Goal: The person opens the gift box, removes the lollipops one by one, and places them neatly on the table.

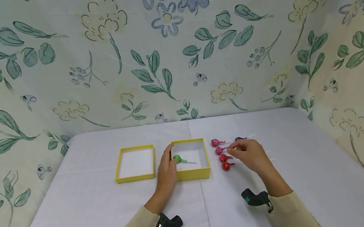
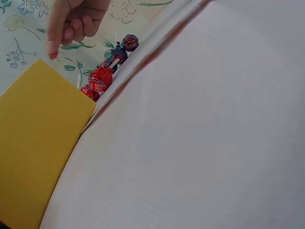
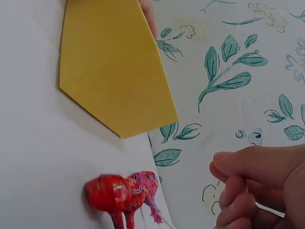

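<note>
My left hand (image 1: 166, 170) grips the left wall of a yellow box (image 1: 193, 174), its thumb near the inside. Inside the box lies a green lollipop (image 1: 178, 159), its stick pointing right. My right hand (image 1: 250, 154) hovers over a group of lollipops right of the box, thumb and index fingertips together, the other fingers curled. I see nothing between those fingertips in the right wrist view. Closest to them is a pink lollipop (image 1: 220, 150). Another pink lollipop (image 1: 216, 142), a purple lollipop (image 1: 239, 138), a red lollipop (image 1: 223, 157) and a second red lollipop (image 3: 107, 193) lie around it.
A shallow yellow box lid (image 1: 135, 178) lies left of the box, its white inside facing up. White cloth (image 1: 87, 201) covers the table. Behind and beside it hangs a floral curtain (image 1: 178, 83). Each wrist wears a black camera (image 1: 171, 223).
</note>
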### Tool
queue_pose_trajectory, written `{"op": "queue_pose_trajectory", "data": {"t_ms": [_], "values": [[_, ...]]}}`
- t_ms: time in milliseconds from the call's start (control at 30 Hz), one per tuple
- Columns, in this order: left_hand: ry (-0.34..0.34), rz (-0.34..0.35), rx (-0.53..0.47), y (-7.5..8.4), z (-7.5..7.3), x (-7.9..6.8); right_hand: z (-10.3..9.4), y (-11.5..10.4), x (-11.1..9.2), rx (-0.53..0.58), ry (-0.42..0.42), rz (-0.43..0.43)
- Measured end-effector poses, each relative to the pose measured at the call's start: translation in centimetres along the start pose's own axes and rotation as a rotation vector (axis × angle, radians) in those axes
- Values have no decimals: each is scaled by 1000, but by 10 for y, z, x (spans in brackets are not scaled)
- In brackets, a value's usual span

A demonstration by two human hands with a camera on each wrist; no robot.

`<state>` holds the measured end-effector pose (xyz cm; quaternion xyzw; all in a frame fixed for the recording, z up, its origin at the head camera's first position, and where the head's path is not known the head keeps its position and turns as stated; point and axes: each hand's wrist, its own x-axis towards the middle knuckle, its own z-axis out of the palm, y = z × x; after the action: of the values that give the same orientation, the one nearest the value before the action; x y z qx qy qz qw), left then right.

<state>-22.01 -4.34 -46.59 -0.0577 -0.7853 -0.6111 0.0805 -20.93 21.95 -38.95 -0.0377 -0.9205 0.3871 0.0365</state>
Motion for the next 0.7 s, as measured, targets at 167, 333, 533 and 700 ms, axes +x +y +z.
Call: {"op": "queue_pose_trajectory", "data": {"t_ms": [167,333,533,700], "values": [[-1,12,-2,-2,0,0,15,-5,2,84,-5,-67],[3,26,10,-3,0,1,24,-21,4,143,-52,-96],[9,33,8,-3,-1,0,39,-41,7,158,-135,-94],[8,21,19,-5,0,-1,55,-47,10,150,-141,-162]]}}
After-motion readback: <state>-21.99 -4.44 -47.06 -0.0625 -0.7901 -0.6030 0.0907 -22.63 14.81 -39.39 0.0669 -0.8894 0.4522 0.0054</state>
